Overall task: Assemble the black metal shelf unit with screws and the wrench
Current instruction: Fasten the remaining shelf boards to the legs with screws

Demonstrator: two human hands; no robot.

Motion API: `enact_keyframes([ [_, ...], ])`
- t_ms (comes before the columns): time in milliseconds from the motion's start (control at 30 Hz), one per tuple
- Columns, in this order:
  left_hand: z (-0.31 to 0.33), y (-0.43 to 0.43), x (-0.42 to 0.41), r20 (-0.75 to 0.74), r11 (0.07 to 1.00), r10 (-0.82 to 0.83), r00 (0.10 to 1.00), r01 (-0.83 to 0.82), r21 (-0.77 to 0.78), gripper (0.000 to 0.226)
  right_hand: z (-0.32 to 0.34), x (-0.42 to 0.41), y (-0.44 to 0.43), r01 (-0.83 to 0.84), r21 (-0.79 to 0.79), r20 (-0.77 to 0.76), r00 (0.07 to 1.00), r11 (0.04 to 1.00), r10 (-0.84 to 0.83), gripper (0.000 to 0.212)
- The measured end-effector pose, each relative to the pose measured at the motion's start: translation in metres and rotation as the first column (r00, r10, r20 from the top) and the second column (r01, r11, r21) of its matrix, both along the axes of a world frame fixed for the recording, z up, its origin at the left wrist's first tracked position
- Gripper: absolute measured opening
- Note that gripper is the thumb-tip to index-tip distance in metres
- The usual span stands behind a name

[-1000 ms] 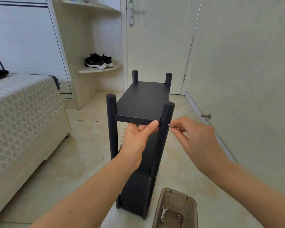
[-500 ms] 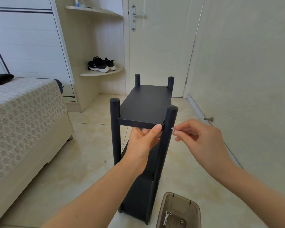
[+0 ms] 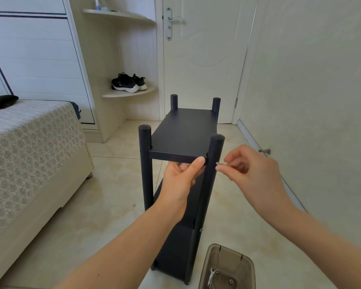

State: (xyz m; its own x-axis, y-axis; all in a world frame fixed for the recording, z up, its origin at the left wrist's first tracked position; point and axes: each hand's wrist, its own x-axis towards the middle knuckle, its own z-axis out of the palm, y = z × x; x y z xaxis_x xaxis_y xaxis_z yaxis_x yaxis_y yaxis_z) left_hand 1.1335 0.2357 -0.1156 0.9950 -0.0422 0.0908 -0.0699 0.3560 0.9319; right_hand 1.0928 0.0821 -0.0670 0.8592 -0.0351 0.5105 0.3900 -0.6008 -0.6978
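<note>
The black metal shelf unit [image 3: 183, 132] stands upright on the tiled floor, with round posts at its corners. My left hand [image 3: 180, 180] grips the front edge of the top shelf from below, thumb against the edge beside the near right post [image 3: 214, 159]. My right hand [image 3: 250, 170] pinches a small silver screw [image 3: 219, 163] whose tip is at the outer side of that post. A small wrench [image 3: 211, 277] lies in the brown plastic tray [image 3: 244, 261] on the floor at bottom right, with a few loose fasteners.
A bed [image 3: 29, 153] with a patterned cover fills the left side. A wall [image 3: 321, 101] runs close along the right, with a door stopper [image 3: 265, 151] near the floor. A closed door [image 3: 202, 59] stands behind the shelf, and corner shelves hold black shoes [image 3: 127, 83].
The view has shifted slightly, so the shelf sits lower in the frame. My right hand keeps the screw at the post, and my left hand stays on the shelf edge.
</note>
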Motion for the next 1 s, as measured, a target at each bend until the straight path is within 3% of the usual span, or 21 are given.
enact_keyframes([
  [233,0.001,0.001,0.0,-0.023,0.999,0.019,1.0,-0.018,0.03,0.037,-0.003,-0.002,0.004,-0.01,-0.075,0.036,0.999,0.997,0.012,0.01],
  [500,0.006,-0.001,-0.004,-0.041,0.999,0.024,0.999,-0.023,0.027,0.019,-0.004,0.001,0.006,-0.009,-0.168,0.097,0.995,0.986,0.026,0.002],
  [833,0.012,-0.001,-0.009,-0.048,0.997,0.042,0.998,-0.039,0.064,0.021,0.004,0.013,0.004,0.021,0.084,-0.141,0.99,0.996,-0.009,0.014],
  [900,0.013,0.002,-0.009,-0.054,0.997,0.042,0.998,-0.039,0.064,0.022,0.006,0.016,0.003,-0.017,0.131,-0.235,0.971,0.991,0.048,0.026],
  [1000,0.014,0.007,-0.008,-0.053,0.995,0.041,0.998,-0.036,0.088,0.025,0.009,0.018,0.004,-0.176,0.256,-0.357,0.897,0.95,0.262,0.046],
])
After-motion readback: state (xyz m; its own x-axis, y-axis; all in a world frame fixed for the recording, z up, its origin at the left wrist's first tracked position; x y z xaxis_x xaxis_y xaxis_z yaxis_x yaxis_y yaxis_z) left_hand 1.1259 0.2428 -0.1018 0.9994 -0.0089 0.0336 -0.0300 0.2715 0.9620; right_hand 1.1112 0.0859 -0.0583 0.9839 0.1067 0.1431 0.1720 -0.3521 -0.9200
